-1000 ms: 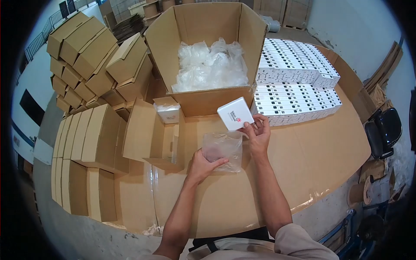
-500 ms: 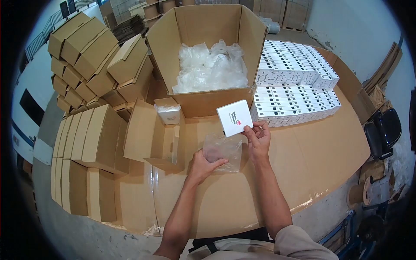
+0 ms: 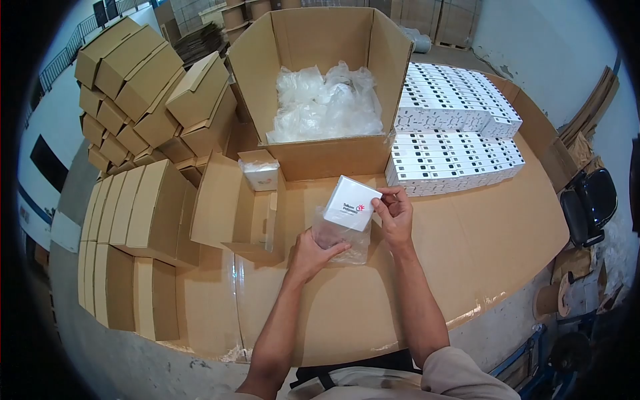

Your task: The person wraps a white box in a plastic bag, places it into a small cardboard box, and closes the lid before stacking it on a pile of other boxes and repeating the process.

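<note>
My right hand grips the right corner of a small white box with a red logo and black print. The box is tilted, and its lower end is at the mouth of a clear plastic bag. My left hand holds that bag from the left, thumb across its front. To the left, an open brown carton lies with a bagged white box at its far end.
A large open carton with clear plastic bags stands behind. Stacked white boxes are at the back right. Brown cartons stand on the left, with more piled behind. A black chair is at the right.
The white box has moved down and turned, from above the bag to its mouth. My right hand has come slightly down and left with it, while my left hand has barely moved.
</note>
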`<state>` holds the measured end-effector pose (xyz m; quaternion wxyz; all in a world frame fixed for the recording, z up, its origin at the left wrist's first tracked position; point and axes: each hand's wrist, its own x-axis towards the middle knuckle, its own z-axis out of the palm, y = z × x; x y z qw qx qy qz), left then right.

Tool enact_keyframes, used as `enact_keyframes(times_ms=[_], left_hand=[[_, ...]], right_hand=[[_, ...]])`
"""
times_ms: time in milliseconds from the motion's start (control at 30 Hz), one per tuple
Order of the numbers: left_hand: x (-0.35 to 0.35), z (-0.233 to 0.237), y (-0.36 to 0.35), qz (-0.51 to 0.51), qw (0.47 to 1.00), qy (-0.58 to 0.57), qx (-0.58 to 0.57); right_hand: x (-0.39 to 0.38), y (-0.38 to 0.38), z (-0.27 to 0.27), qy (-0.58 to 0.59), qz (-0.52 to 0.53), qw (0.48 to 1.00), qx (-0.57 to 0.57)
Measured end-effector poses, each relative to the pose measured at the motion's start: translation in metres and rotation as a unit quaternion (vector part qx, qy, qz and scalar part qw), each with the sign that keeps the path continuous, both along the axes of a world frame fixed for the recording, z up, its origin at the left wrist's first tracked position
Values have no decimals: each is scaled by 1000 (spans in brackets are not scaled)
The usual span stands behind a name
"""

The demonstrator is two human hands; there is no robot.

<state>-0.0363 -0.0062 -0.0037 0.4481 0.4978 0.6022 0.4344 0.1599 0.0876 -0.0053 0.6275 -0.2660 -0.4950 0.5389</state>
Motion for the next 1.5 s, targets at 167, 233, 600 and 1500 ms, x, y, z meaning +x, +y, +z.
enact_keyframes(times_ms=[167,233,600,1500], left_hand=[[2,2,0,6,1000,0,16],[3,4,1,-2,999,-24,44],[6,-8,8,62,987,-117,89],[-8,-28,15,133,987,-62,66]], right_hand=[[-1,-3,3,-28,4,1000,13],[-1,-5,6,-44,9,999,11],[-3,-2,-3,-103,13,995,-5],[-9,-11,10,-168,110,980,3]])
